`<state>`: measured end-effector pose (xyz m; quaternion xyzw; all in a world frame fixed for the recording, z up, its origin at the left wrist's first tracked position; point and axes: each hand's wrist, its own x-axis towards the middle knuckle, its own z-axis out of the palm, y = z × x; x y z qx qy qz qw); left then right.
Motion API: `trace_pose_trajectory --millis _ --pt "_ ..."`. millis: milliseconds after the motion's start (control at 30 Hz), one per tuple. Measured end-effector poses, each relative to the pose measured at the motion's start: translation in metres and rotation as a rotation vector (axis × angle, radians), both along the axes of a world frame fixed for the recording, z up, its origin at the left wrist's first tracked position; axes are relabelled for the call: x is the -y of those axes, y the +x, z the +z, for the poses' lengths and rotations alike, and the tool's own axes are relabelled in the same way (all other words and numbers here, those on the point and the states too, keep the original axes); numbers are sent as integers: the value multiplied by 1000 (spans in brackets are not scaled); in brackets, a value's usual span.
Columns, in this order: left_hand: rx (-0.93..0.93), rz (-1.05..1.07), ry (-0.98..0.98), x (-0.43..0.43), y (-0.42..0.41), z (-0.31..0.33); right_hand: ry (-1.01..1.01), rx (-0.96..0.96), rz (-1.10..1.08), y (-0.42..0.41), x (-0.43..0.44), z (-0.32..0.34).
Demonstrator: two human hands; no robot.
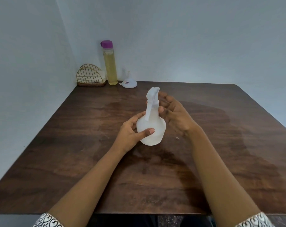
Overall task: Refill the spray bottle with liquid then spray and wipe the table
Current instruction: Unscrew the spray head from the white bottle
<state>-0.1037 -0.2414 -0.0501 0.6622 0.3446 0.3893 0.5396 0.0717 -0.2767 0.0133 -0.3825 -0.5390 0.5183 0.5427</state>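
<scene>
Funnel [128,83] label too small; sprayer head [153,94] maybe blurred.

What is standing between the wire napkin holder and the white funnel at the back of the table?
In the head view, the tall bottle of yellowish liquid with a purple cap stands between the napkin holder and the funnel, close beside the holder.

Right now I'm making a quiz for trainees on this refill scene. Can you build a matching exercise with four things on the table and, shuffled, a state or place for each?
Things:
1. spray bottle
2. tall bottle
3. funnel
4. wire holder

States or places:
A. standing wide end down by the back wall
B. in the far left corner, cloth inside
C. held at its body by the left hand, right hand near its neck
D. purple cap on, yellowish liquid inside

Pairs: 1-C, 2-D, 3-A, 4-B
</scene>
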Motion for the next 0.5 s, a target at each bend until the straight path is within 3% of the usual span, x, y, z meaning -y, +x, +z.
trace_pose_trajectory --millis 100,200,267,367,500 --pt "2 -12 -6 -2 0 0 64 3 -332 -17 9 -7" --pt "14 -22 -16 -2 1 -1 84 248 -610 -38 7 -7" --pt "25 -22 -25 -1 2 0 93 286 -739 -46 6 -5" --pt "26 -25 -30 0 1 1 96 245 -747 -46 6 -3" --pt "29 -27 -23 1 2 3 86 120 -419 -30 13 0"
